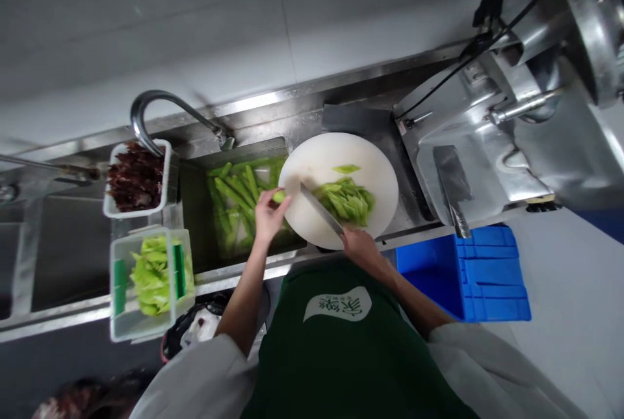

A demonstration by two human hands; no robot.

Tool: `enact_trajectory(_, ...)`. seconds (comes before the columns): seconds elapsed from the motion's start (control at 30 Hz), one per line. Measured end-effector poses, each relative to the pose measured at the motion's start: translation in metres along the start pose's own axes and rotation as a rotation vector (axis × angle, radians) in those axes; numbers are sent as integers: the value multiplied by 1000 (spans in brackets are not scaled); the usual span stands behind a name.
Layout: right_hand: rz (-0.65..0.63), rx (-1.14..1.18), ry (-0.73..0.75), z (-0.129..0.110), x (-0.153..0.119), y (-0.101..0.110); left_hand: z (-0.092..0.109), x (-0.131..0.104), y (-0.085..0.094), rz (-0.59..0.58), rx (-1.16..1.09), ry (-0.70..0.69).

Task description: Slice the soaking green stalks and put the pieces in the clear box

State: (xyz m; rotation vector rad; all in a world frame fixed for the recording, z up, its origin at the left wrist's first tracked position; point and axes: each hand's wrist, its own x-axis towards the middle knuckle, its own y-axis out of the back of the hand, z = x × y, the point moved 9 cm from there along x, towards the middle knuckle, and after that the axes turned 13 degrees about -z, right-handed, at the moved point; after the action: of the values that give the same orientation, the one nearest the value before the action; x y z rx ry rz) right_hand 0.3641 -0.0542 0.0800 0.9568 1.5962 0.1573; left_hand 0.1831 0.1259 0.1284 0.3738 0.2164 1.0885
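Observation:
My left hand [269, 216] is at the left rim of a round white cutting board [319, 156], closed on a short light-green vegetable piece [279, 196] between thumb and fingers. At the board's front edge, my right hand [361, 249] grips a kitchen knife [322, 211]. Its blade lies over the board, pointing up and left toward the held piece. A pile of slanted green vegetable slices [347, 201] sits right of the blade, and a single slice [346, 169] lies apart behind it. The knife handle is mostly hidden in my fist.
Peeled green stalks [238, 188] lie in the sink left of the board, below a curved faucet [168, 99]. Farther left stand tubs of dark red leaves [136, 178] and green leaves [153, 276]. A cleaver [451, 175] rests on the metal machine at right; a blue crate [487, 269] is below.

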Motion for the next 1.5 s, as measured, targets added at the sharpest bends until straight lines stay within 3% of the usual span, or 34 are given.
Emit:
enact_trajectory(0.07,-12,-17,41,-15,1,0,-49,-29,37,148,-88,185)
enact_trajectory(0.1,-18,-26,69,-24,2,0,-65,-42,45,198,-132,238)
enact_trajectory(0.17,-24,-37,108,-36,6,-1,-82,-58,43,270,-201,262)
enact_trajectory(0.27,-13,-43,74,-33,14,0,-75,-61,13,334,-160,182)
enact_trajectory(0.37,6,-50,-7,-14,18,5,-56,-51,-25,353,50,98)
enact_trajectory(0.5,40,-69,-76,-1,14,8,-47,-42,-73,157,139,47)
enact_trajectory(0.6,30,-85,-68,-8,11,1,-51,-51,-92,-24,92,46)
enact_trajectory(0.87,-7,-142,-56,-19,11,-6,-34,-58,-103,-203,263,-183)
enact_trajectory(1.03,-18,-210,-73,-25,4,-2,-31,-52,-113,-287,335,-202)
enact_trajectory(1.5,-18,-216,-42,-43,12,6,-42,-59,-115,-247,223,-172)
